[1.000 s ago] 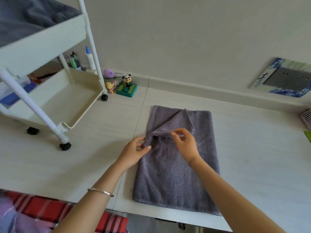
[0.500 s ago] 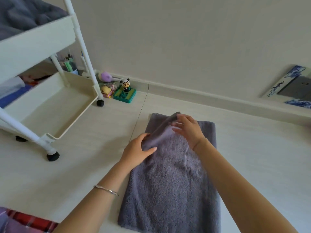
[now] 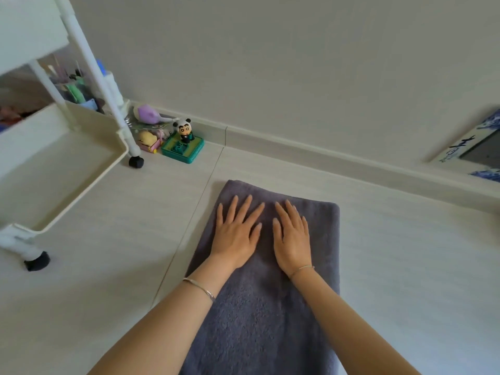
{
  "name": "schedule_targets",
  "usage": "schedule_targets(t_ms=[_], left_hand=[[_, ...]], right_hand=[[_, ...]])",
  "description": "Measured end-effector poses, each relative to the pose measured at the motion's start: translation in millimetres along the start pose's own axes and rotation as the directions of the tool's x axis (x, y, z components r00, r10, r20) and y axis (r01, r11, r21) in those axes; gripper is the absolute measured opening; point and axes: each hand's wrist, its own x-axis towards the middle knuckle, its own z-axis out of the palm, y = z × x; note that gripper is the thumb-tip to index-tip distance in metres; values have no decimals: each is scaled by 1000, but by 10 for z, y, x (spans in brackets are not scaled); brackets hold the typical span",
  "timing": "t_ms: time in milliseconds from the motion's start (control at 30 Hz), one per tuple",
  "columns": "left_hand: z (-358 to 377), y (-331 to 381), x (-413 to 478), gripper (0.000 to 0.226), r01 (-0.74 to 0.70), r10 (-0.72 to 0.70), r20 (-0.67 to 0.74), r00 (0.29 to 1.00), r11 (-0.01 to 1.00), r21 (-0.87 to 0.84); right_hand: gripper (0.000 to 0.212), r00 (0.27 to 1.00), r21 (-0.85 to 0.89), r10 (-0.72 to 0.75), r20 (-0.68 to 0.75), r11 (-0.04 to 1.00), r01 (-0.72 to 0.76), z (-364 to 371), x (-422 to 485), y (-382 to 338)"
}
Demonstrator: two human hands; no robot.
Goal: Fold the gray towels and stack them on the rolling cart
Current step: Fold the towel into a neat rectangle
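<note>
Table [image 3: 405,266]: pale, running to the wall.
Cart [image 3: 54,171]: white, well left of the grip.
Left hand [image 3: 236,234]: grip apart, fingers straight, pressing down.
Towel [image 3: 257,320]: gray, folded, under both hands.
Right hand [image 3: 292,239]: grip apart, flat, beside the left.

Bare tabletop [image 3: 405,266] lies rightward; rolling cart [image 3: 62,169] stands at the left

Left hand [image 3: 235,235] and right hand [image 3: 292,239] lie flat on a gray towel [image 3: 257,320], apparently folded.

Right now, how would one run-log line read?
left hand: flat on gray towel | right hand: flat beside it, same towel | rolling cart: apart, at left
</note>
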Motion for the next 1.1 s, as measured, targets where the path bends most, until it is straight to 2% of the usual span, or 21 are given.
schedule_targets(t_ms=[33, 100, 267, 367, 467, 567, 633, 767, 867, 1000, 1100], left_hand=[[38, 7, 26, 63, 44, -45, -27, 999, 999, -8], [83, 31, 65, 64, 126, -126, -51, 991, 992, -5], [65, 118, 118, 53, 297, -297, -11, 955, 955, -17], [29, 106, 151, 53, 329, -328, 28, 944, 943, -42], [-61, 90, 13, 55, 273, -271, 42, 962, 958, -88], [-42, 183, -419, 61, 87, -90, -136, 987, 996, -28], [96, 308, -742, 56, -22, 21, -141, 990, 1000, -2], [243, 354, -941, 52, -7, 7, -83, 997, 1000, -3], [234, 273, -955, 52, -29, 33, -66, 997, 997, 66], [169, 138, -1021, 59, -24, 25, -10, 1000, 997, 73], [140, 166, -1259, 62, -71, 72, -13, 997, 994, 82]], right_hand=[[56, 999, -145, -33, 35, 989, 38, -17, -11, 120], [65, 999, -297, -13, 50, 955, 27, -62, -21, 310], [76, 994, -343, 105, -27, 933, -108, -185, 10, 513], [76, 983, -316, 183, -15, 932, -178, -302, 42, 585], [64, 984, -278, 177, 14, 946, -166, -447, -29, 535], [63, 993, -218, 72, -90, 972, -91, -464, -375, 302], [61, 997, -205, 18, -72, 978, -32, -356, -669, 127], [60, 997, -258, 46, 60, 966, -29, -125, -1041, 33], [54, 996, -338, 72, 50, 940, -51, -156, -1211, 185], [66, 980, -384, 189, 54, 910, -155, -380, -1375, 459], [75, 989, -384, 138, 43, 916, -111, -485, -1524, 444]])
